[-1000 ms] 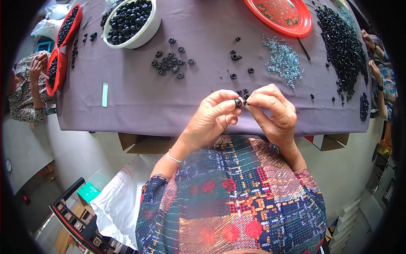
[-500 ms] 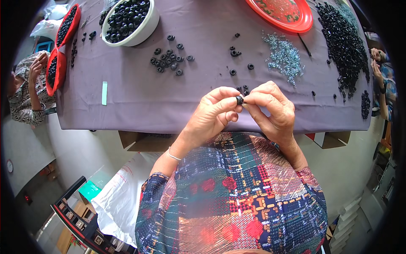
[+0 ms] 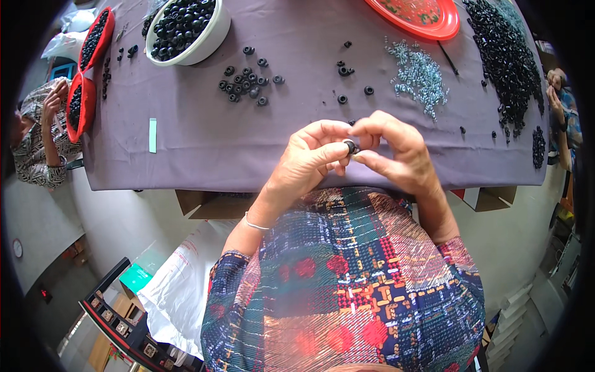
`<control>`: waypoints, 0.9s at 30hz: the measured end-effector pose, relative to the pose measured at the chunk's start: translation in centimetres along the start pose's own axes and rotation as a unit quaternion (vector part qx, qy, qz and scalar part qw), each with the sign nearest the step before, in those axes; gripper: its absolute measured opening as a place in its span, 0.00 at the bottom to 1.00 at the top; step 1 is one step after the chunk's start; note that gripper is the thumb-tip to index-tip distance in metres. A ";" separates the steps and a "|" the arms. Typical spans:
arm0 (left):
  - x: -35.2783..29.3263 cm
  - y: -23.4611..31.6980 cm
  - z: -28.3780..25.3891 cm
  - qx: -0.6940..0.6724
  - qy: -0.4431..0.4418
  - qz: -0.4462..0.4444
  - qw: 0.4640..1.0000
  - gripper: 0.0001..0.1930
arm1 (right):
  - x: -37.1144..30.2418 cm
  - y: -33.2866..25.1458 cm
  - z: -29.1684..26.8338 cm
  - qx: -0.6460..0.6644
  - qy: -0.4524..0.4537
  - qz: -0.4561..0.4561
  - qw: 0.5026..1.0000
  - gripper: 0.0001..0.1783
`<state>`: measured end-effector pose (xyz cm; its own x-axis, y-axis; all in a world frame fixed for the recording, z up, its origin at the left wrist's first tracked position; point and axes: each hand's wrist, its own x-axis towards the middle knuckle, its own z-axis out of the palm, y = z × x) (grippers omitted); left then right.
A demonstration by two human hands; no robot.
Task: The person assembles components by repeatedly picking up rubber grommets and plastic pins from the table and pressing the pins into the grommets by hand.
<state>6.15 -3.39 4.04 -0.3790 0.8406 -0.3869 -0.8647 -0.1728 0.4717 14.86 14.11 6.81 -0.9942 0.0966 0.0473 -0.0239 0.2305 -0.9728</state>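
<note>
A small round black part with a hollow middle (image 3: 350, 147) is pinched between the thumb and fingers of my left hand (image 3: 307, 155), just above the table's near edge. Close beside it on the right is my right hand (image 3: 400, 152). Its thumb and forefinger are parted around the part's right side, and I see nothing gripped between them. Behind my fingers a dark piece on the cloth is half hidden. Several similar black parts (image 3: 246, 80) lie in a loose cluster farther left. A few more black parts (image 3: 343, 99) are scattered beyond my hands.
A white tub (image 3: 217, 40) full of black parts stands far left, past a pale green strip (image 3: 152, 135). Small clear bluish pieces (image 3: 418, 77) lie heaped right of centre, below a red plate (image 3: 452, 22). A large black pile (image 3: 505, 68) and red trays (image 3: 90, 102) flank the table.
My right thumb and forefinger have spread apart from their pinch at the black part, the forefinger rising. My left hand still holds the part in nearly the same place.
</note>
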 end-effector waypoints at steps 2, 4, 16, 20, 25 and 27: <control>0.2 0.4 -0.2 0.070 -0.011 -0.026 0.997 0.15 | 0.8 0.4 -1.1 0.003 -0.092 -0.016 0.996 0.15; -0.1 0.4 -0.3 0.068 -0.018 -0.040 0.997 0.16 | 1.1 0.8 -1.2 0.005 -0.131 -0.035 0.991 0.15; -1.2 -1.3 -1.0 0.051 -0.037 -0.118 0.991 0.17 | -1.7 1.5 0.3 -0.080 -0.124 -0.146 0.978 0.13; -1.0 -1.2 -0.9 0.050 -0.039 -0.128 0.990 0.16 | -1.8 1.5 0.5 -0.074 -0.119 -0.138 0.981 0.12; -1.0 -1.3 -1.1 0.045 -0.043 -0.140 0.988 0.14 | -1.9 1.8 0.7 -0.054 -0.107 -0.146 0.982 0.10; -1.2 -1.3 -1.6 0.030 -0.053 -0.148 0.987 0.14 | -1.3 1.8 1.6 -0.022 -0.091 -0.138 0.986 0.10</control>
<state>7.25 -4.96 2.63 -0.0739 0.8989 -0.4318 -0.9097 0.1166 0.3985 15.95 12.88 4.66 -0.9528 -0.1503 0.2636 -0.2958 0.2660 -0.9175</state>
